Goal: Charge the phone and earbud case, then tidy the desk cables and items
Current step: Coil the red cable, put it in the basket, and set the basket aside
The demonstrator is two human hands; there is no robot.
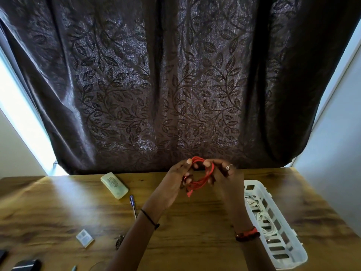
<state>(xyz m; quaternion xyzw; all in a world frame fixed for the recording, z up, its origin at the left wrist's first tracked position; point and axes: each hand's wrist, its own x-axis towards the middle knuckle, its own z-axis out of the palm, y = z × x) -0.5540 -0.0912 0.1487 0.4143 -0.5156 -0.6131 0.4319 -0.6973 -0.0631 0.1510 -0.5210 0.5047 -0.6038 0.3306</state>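
A dark leaf-embossed curtain point(175, 85) backs the wood-grain tabletop point(195, 227), where a slotted white plastic basket point(254, 182) sits. Above it, left hand point(173, 184) and right hand point(226, 178) curl their fingers round a looped red cable point(197, 186), seemingly rubbery.

Two hands hold a coiled red cable above a wooden desk.

At the centre of the frame the left hand point(173, 180) and right hand point(226, 177) grip opposite sides of the red cable point(197, 184), which is wound into loops, with one short end hanging below the coil. At lower right a white basket point(254, 182) with slotted sides lies on the desk point(195, 227) with a white cable point(260, 217) inside it. Left of the hands lie a pale oblong case point(114, 185) and a pen point(132, 202), with a small clear square item point(84, 238) further down. A dark leaf-patterned curtain point(175, 85) fills the upper frame.
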